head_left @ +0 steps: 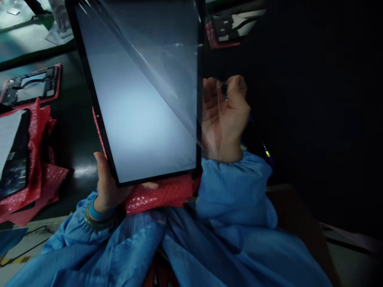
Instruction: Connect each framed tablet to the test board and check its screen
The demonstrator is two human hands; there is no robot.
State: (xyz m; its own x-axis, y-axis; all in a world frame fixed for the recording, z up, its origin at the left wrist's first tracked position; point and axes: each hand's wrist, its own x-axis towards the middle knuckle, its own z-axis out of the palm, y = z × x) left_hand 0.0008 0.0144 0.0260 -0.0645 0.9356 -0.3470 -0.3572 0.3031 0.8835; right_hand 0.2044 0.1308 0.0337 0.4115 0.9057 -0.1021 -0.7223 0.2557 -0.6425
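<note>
A tablet (140, 115) with a lit, whitish screen and black border is tilted up in front of me. My left hand (107, 185) grips its lower left corner, thumb at the side and a fingertip showing below the bottom edge. A clear protective film (175, 85) lies partly lifted over the screen, with a long diagonal fold. Beyond the right edge, my right hand (226, 115) is closed in a pinch on the film, seen partly through it. Pink bubble wrap (161, 195) shows below and behind the tablet.
On the dark table (74, 139), an opened device frame (32, 85) lies on pink wrap at the left. Nearer stands a stack with a dark panel (18, 159) and more bubble wrap (44, 179). Another device frame (231, 28) lies at the back right.
</note>
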